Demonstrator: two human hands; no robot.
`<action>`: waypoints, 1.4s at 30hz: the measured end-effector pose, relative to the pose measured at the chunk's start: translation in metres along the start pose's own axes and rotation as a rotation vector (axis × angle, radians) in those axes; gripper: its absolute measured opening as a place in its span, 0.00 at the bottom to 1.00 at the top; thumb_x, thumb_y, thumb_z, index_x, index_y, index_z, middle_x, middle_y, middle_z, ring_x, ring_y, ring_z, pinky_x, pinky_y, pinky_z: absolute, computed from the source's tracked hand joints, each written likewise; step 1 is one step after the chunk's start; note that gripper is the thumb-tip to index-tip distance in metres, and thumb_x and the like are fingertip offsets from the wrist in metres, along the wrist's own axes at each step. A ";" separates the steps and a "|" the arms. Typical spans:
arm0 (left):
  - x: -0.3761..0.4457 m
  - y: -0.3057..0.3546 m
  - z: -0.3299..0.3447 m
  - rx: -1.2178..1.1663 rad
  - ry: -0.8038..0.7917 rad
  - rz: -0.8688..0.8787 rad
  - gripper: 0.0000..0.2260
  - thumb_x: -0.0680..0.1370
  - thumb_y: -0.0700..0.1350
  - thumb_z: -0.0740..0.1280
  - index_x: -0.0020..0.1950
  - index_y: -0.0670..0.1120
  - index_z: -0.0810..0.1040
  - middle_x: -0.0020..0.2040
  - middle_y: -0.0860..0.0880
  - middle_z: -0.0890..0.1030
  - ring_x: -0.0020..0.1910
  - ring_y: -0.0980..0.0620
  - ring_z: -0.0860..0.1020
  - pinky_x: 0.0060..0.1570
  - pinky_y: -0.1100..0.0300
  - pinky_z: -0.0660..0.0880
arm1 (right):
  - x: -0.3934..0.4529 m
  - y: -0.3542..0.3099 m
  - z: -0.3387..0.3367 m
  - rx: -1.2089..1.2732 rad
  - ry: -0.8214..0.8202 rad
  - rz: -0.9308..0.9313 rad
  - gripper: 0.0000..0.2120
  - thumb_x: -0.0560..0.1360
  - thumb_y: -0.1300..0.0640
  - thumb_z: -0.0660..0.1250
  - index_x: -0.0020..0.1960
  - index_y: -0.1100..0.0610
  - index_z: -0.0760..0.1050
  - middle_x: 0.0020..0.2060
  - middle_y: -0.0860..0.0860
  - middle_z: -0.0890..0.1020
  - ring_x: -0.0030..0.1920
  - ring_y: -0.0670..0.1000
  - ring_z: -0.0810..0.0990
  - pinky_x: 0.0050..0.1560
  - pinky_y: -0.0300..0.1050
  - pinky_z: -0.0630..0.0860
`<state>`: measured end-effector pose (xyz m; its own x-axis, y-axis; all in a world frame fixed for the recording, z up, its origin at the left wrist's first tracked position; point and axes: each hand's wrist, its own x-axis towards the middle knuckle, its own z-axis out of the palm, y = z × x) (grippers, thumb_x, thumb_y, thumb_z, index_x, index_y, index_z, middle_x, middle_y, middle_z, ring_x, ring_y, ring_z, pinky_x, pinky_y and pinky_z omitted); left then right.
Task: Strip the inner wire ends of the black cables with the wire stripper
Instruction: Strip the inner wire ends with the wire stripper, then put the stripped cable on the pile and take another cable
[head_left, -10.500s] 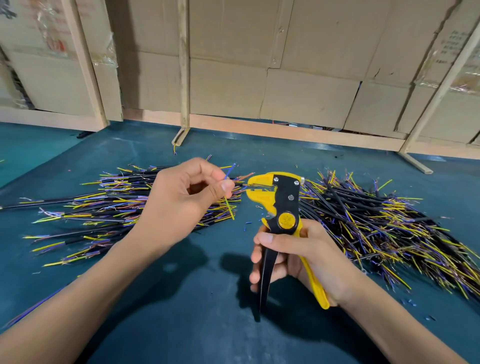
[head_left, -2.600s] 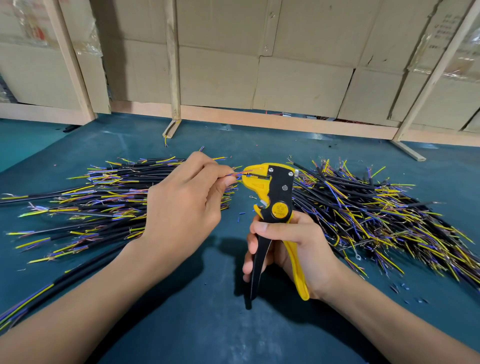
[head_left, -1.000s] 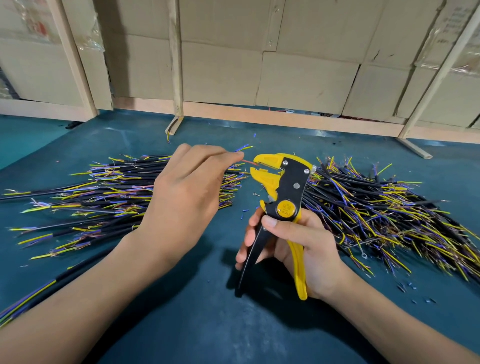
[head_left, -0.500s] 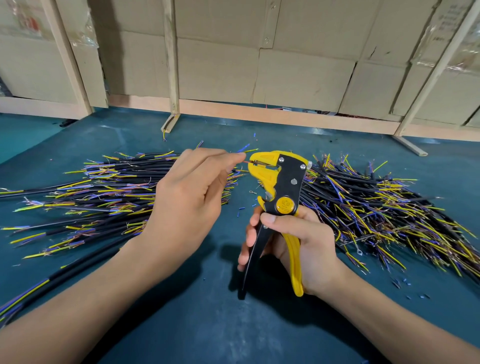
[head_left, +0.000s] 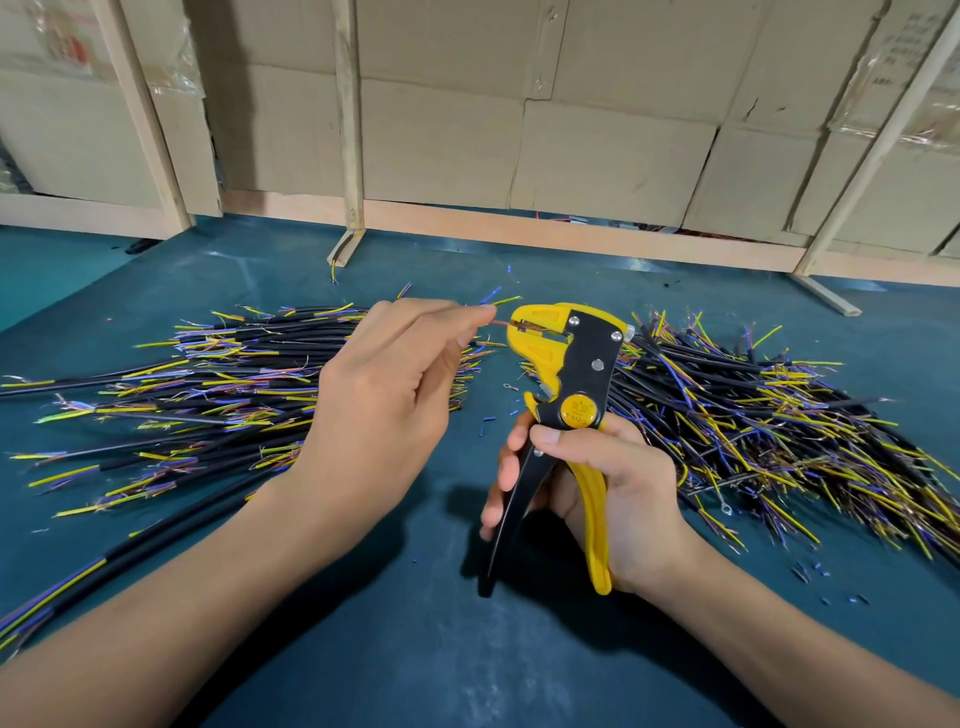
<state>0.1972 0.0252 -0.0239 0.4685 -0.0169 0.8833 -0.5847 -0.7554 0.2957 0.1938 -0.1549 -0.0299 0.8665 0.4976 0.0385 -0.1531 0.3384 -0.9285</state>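
My right hand (head_left: 597, 483) grips the handles of the yellow and black wire stripper (head_left: 566, 384), which stands upright with its jaws pointing left. My left hand (head_left: 384, 400) pinches a thin reddish inner wire (head_left: 501, 322) whose tip sits in the stripper's jaws. Blue and yellow wire ends stick out above my fingertips. The black cable that these wires belong to is hidden under my left hand. One pile of black cables (head_left: 208, 395) with yellow, blue and purple inner wires lies to the left, another pile (head_left: 753, 415) to the right.
The work surface is a dark teal mat (head_left: 415, 649) with small bits of cut insulation scattered near the stripper and at the right. Cardboard boxes (head_left: 597, 140) and a wooden frame (head_left: 519, 236) stand along the far edge. One long black cable (head_left: 78, 582) runs under my left forearm.
Over the last second the stripper tilted back closer to upright and my left hand kept the wire end at its jaws. Both hands shifted only slightly.
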 end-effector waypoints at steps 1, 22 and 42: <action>0.000 0.000 0.000 0.001 0.001 -0.002 0.12 0.80 0.31 0.67 0.61 0.40 0.83 0.53 0.46 0.83 0.50 0.46 0.80 0.53 0.59 0.75 | 0.000 0.000 0.000 -0.002 0.002 0.009 0.07 0.69 0.60 0.66 0.39 0.62 0.80 0.32 0.63 0.78 0.31 0.65 0.80 0.41 0.61 0.78; 0.073 0.014 -0.005 0.035 -0.026 -0.039 0.09 0.80 0.42 0.70 0.58 0.51 0.84 0.48 0.63 0.79 0.52 0.50 0.71 0.55 0.57 0.64 | 0.011 -0.002 -0.005 0.171 0.077 0.106 0.11 0.70 0.55 0.66 0.46 0.63 0.77 0.38 0.59 0.79 0.39 0.64 0.83 0.42 0.60 0.82; 0.034 -0.042 0.000 0.468 -0.663 -0.223 0.07 0.82 0.48 0.66 0.56 0.51 0.84 0.55 0.48 0.80 0.56 0.42 0.77 0.57 0.47 0.72 | 0.007 -0.005 -0.013 0.271 0.078 0.092 0.08 0.71 0.55 0.68 0.43 0.60 0.81 0.40 0.57 0.80 0.40 0.62 0.84 0.43 0.59 0.82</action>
<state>0.2375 0.0564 -0.0067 0.9181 -0.1059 0.3818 -0.1657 -0.9779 0.1272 0.2073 -0.1639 -0.0295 0.8756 0.4764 -0.0798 -0.3450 0.5012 -0.7936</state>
